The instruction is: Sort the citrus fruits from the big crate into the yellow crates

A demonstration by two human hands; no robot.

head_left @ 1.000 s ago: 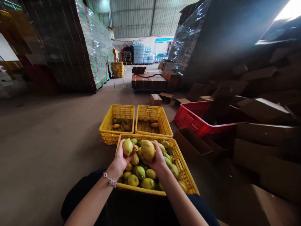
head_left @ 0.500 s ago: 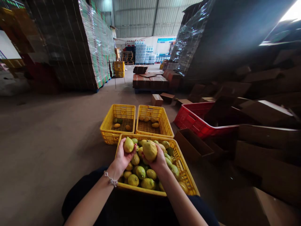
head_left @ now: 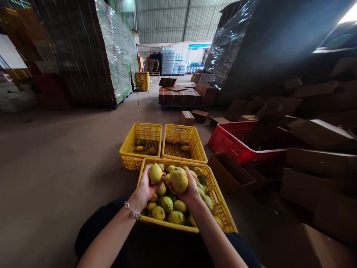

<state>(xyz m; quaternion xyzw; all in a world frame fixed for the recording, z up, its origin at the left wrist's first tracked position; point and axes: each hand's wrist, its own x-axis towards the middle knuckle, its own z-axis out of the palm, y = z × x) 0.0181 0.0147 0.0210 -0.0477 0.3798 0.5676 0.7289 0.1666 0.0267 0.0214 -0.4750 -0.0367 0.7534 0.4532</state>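
left hand: cupped round lemon-shaped fruit
right hand: wrapped round bigger fruit
yellow crate: work over it, grip softly

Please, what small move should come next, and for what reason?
Perhaps reach the left hand forward and lower its smaller fruit into the far left crate. Each hand is occupied, the right hand holding a larger fruit, and the near crate below is crowded, whereas that far one holds only a few.
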